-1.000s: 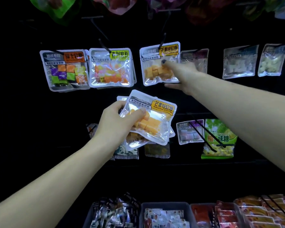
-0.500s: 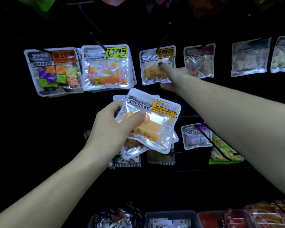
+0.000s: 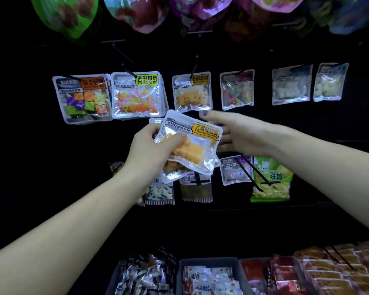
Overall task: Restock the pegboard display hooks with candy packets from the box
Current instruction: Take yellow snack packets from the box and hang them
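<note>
In front of a dark pegboard [image 3: 26, 145], the left hand [image 3: 149, 150] reaches forward at mid-height, its fingers [image 3: 176, 139] and thumb curled round a small stack of clear, glossy mango candy packets [image 3: 192, 145] holding orange cubes, tilted down to the right. The right hand [image 3: 241, 135] stretches in from the right, fingers straight and relaxed, gripping nothing, its fingertips just behind the stack's upper right corner. Half a second ago that hand was higher, touching the hanging mango packet [image 3: 191, 91] on its hook [image 3: 194, 67]; it has since dropped away from it to the held stack. Flat, square, crinkly packets hang in a row on either side, and grey bins [image 3: 209, 262] of wrapped sweets sit below
</note>
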Demonstrator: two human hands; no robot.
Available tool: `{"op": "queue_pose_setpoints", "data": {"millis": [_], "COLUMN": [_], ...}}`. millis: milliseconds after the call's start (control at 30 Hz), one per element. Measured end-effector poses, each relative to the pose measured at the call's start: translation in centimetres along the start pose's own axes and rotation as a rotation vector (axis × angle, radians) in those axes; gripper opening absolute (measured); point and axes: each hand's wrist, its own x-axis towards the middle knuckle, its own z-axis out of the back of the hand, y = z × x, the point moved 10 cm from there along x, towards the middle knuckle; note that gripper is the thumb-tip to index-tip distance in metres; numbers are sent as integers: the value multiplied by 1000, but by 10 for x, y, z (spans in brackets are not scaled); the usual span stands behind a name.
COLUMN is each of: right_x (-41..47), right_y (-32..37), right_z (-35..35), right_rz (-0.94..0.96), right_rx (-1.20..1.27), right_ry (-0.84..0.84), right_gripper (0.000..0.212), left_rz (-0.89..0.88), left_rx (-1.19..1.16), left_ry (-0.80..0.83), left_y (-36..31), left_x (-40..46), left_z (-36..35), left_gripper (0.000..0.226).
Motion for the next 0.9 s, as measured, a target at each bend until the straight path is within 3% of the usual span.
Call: {"op": "queue_pose_setpoints", "data": {"millis": [167,267,467,600,733,900], "right_x": [-27,-31,-40,-49,-50,-49], "right_y": [4,5,9,20,28,34], "right_z": [-6,4,32,47,35,19], "right_rz": [50,70,110,169,160,207], "right_rx": [-82,-50,55,100,88,120], "right_ry": [50,-2,-183,-300,-224,-216], "right_gripper": [18,20,39,35,42,24], "left_rz": [-35,-44,-31,-51,-47,-98], "left_rx": [37,43,60,121,150,179], "left_ry": [32,23,-31,-35,-18,4], "left_y": [-10,-16,-20,-18,-18,-26], "left_x": [-7,-11,-12,-15,-17,-21], "left_z": [-12,-13,-2,8,9,6], "left_gripper": [26,33,22,25,38,42]}}
